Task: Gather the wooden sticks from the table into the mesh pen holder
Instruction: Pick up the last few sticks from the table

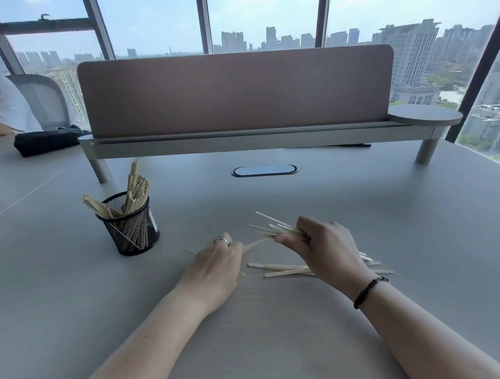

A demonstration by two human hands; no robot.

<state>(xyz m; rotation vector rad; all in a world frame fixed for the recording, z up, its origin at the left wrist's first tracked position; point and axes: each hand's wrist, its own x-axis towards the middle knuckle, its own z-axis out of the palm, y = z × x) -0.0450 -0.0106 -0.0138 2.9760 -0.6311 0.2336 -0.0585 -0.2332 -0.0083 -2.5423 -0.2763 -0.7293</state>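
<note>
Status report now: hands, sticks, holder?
Right hand grips a bundle of sticks. Left hand pinches one stick. More loose sticks on table. Holder part full, path clear.

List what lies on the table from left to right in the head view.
Black bag → mesh pen holder → left hand → bundle of sticks → right hand

Matt grey table (360,212) w/ pale bare-wood sticks & black wire-mesh holder.
Sticks on table (279,266) look smooth, unvarnished wood; mesh pen holder (132,227) is black metal mesh, matt; desk screen (238,91) looks like felt-type cloth, dull; cable port (264,170) glossy.
</note>
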